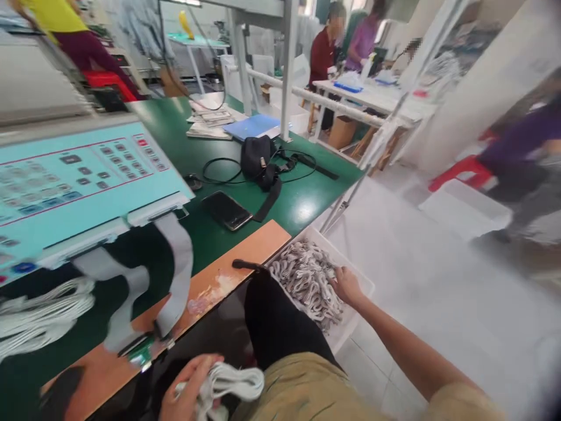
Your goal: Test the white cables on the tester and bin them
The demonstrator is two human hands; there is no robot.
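Observation:
Near the bottom of the head view, my left hand is closed around a coiled white cable bundle, its loop sticking out to the right. My right hand reaches into a white plastic bin beside my leg. Its fingers curl down at the right edge of a heap of tied cable bundles; whatever is between the fingertips is hidden. On the bench's left, a light-blue control panel has grey ribbon cables running to a small green circuit board.
A phone, a black pouch with straps, and a blue folder lie on the green bench. More white cables lie at left. A metal post rises behind. Other people work in the background; another bin stands right.

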